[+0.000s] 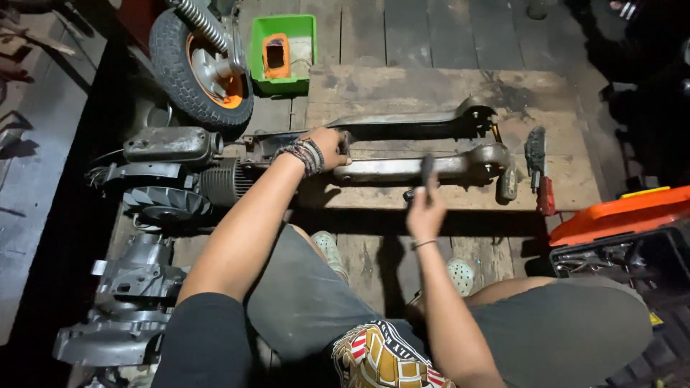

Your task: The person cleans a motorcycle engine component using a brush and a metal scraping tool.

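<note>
Your left hand (327, 147) clamps the near end of two long metal arms (413, 169) lying side by side on the board (402, 86). Your right hand (425, 212) grips one blurred dark tool (428, 172), possibly a hammer, over them.

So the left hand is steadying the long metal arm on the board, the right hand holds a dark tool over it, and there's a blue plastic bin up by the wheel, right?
Not quite: the plastic bin by the wheel is green, not blue, as the head view shows. The rest holds: left hand on the long metal arm, right hand holding a dark tool over it.
</note>
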